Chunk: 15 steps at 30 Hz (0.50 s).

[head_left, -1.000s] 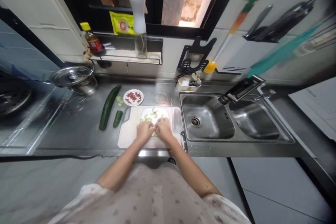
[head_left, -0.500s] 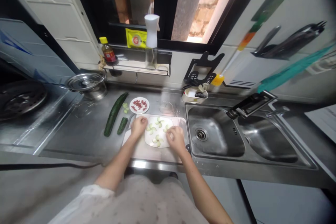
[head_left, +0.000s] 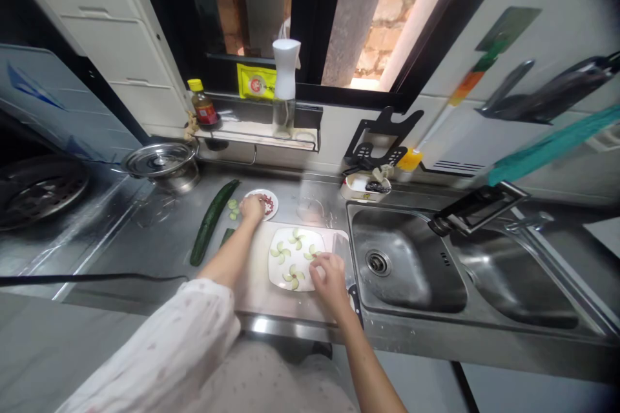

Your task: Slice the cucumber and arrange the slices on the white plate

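My left hand point(head_left: 252, 208) reaches over the small white plate point(head_left: 276, 204) of chopped red bits point(head_left: 268, 205), its fingers curled down among them. Whatever is between its fingertips is hidden. My right hand point(head_left: 331, 275) hovers at the right edge of the white square plate point(head_left: 277, 275), thumb and fingers pinched together beside a pinwheel of pale green slices point(head_left: 314, 251). Too small to make out is anything in that pinch. Several such pinwheels lie on the square plate, which rests on a light cutting board point(head_left: 256, 297).
Left of the board lie a long cucumber point(head_left: 211, 224), a partly covered cut piece point(head_left: 227, 236) and some round slices point(head_left: 233, 206). A lidded steel pot point(head_left: 167, 164) stands farther left. On the right is a double sink point(head_left: 407, 264); a knife's black handle point(head_left: 357, 306) borders it.
My left hand has moved away from the square plate, up and forward to the plate of red bits. My right hand stays by the square plate's right edge. The view has shifted slightly.
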Each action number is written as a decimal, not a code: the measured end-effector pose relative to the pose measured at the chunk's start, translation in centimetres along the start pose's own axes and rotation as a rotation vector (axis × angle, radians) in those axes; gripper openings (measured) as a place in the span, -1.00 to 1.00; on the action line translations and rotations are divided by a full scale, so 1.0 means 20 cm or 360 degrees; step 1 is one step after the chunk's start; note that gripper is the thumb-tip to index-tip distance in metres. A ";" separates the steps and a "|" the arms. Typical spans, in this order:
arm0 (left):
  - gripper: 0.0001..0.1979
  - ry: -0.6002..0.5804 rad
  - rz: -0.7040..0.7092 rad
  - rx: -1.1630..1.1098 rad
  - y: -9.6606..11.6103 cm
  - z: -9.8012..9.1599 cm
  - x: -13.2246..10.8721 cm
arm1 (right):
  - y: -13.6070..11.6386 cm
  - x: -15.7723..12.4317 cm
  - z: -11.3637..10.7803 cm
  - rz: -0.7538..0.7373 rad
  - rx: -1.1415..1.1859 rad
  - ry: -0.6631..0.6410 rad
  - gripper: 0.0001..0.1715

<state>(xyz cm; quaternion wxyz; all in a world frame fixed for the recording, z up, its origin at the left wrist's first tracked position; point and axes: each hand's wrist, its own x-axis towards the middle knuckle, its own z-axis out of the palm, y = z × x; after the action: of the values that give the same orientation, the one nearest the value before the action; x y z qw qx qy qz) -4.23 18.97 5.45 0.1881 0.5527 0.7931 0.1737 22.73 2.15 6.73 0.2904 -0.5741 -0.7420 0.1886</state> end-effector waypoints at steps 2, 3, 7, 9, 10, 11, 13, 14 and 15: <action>-0.72 0.0042 0.0007 0.0016 0.00 0.00 0.03 | 0.00 -0.01 0.00 0.0003 0.0007 0.0007 -0.80; -0.73 0.0042 0.0022 0.0037 0.00 0.00 0.04 | 0.00 -0.02 -0.01 0.0001 0.0013 0.0007 -0.80; -0.75 -0.0012 0.0108 0.0137 0.00 0.00 0.06 | 0.00 -0.03 -0.01 0.0015 0.0038 0.0008 -0.79; -0.76 -0.0065 0.0174 0.0173 0.00 0.01 0.07 | 0.00 -0.03 -0.02 0.0025 0.0042 -0.0004 -0.79; -0.76 -0.0088 0.0204 0.0188 0.00 0.01 0.08 | -0.01 -0.03 -0.02 0.0029 0.0042 -0.0011 -0.79; -0.76 -0.0105 0.0228 0.0202 -0.01 0.02 0.08 | -0.01 -0.03 -0.02 0.0031 0.0042 -0.0015 -0.78; -0.75 -0.0116 0.0252 0.0240 -0.01 0.04 0.09 | -0.01 -0.02 -0.02 0.0031 0.0038 -0.0013 -0.78; -0.75 -0.0117 0.0252 0.0270 -0.01 0.04 0.10 | -0.01 -0.02 -0.02 0.0028 0.0036 -0.0008 -0.79; -0.76 -0.0126 0.0248 0.0305 -0.01 0.05 0.10 | -0.01 -0.02 -0.02 0.0023 0.0033 -0.0004 -0.79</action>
<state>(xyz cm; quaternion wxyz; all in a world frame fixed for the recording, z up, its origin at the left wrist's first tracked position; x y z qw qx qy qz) -4.58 20.87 4.19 0.1515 0.6346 0.7526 0.0891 22.80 1.70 7.06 0.2940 -0.5762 -0.7362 0.1992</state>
